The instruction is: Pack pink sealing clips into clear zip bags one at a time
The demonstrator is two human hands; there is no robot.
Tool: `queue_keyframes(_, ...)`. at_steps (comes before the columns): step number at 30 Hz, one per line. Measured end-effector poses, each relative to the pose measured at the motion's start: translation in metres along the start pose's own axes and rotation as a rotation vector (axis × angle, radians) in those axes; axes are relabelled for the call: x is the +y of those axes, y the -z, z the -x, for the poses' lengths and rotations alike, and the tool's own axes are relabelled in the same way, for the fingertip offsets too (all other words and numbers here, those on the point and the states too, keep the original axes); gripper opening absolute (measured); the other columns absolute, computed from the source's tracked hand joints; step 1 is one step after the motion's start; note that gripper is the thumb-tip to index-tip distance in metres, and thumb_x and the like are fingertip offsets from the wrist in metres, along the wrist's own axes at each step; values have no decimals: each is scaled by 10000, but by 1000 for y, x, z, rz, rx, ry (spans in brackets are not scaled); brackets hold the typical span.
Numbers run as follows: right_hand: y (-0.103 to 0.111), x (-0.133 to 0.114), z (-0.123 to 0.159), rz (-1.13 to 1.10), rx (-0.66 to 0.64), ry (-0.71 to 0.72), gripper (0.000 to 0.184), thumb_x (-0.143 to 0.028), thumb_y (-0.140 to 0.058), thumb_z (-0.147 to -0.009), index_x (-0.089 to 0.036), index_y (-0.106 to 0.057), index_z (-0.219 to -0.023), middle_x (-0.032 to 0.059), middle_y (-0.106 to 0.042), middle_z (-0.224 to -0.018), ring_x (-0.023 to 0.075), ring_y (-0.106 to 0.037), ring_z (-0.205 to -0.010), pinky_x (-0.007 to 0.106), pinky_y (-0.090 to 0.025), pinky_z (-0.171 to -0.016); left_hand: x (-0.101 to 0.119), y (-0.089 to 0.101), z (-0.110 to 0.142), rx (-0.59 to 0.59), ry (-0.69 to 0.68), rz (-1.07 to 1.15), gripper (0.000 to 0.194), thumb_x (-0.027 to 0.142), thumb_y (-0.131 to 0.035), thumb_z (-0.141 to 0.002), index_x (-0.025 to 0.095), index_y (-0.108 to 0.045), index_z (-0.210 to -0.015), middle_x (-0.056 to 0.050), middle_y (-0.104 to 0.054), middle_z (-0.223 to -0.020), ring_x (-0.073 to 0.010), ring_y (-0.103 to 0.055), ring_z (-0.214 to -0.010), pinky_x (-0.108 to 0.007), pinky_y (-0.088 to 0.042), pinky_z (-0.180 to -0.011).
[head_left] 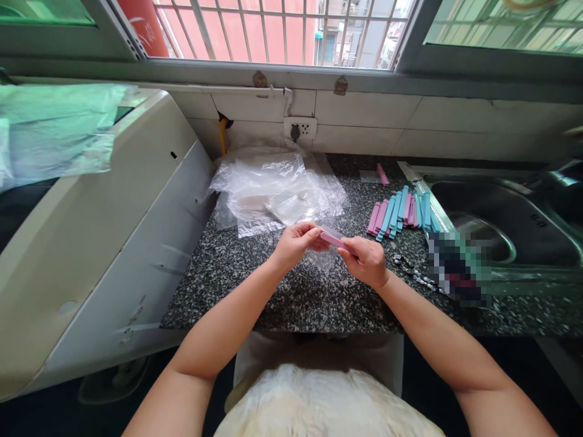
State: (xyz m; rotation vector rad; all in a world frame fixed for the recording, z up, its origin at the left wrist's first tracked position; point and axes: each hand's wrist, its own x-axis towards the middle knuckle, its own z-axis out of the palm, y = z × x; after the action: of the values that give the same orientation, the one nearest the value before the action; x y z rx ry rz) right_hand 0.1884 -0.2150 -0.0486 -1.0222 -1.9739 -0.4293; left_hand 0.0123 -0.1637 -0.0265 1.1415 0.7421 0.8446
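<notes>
Over a speckled granite counter (273, 291), both my hands grip one pink strip (334, 240) with a small clear plastic bag (324, 256) around or under it. My left hand (295, 243) pinches the strip's left end, fingers closed. My right hand (365, 261) pinches its right end, fingers curled closed. The bag hangs down between the two hands.
A heap of clear plastic bags (277, 191) lies at the back of the counter. Several pink and blue strips (398, 213) lie in a row to the right, one pink strip (382, 175) apart behind them. A steel sink (501, 224) is at right, a white appliance (104, 243) at left.
</notes>
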Motion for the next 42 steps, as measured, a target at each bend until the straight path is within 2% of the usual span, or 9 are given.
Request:
queue_keyframes(9,1,0,0,1,11,-4,121,-260,-497,-857,-173,-577,-887,20,-642,-615,109,-576,-524,217,-439,-518,-2,0,-1,-5,15,29,177,332,-605,-693,157,-586,-701,-26,-664,-611,-124,-637,-546,-258,-513,-564)
queue_keyframes(28,1,1,1,-22,-33,-37,147,-262,-485,-860,-167,-590,-898,23,-648,-636,104,-570,-529,218,-431,-514,-3,1,-3,19,45,46,258,382,-659,-645,147,-567,-699,-24,-667,-594,-127,-638,-527,-258,-524,-559)
queue_keyframes(42,2,-1,-3,-65,-27,-36,128,-250,-495,-858,-151,-576,-870,19,-629,-608,94,-533,-481,211,-397,-480,-4,2,-3,39,56,51,221,343,-650,-665,140,-575,-706,-32,-675,-622,-129,-646,-534,-249,-517,-548)
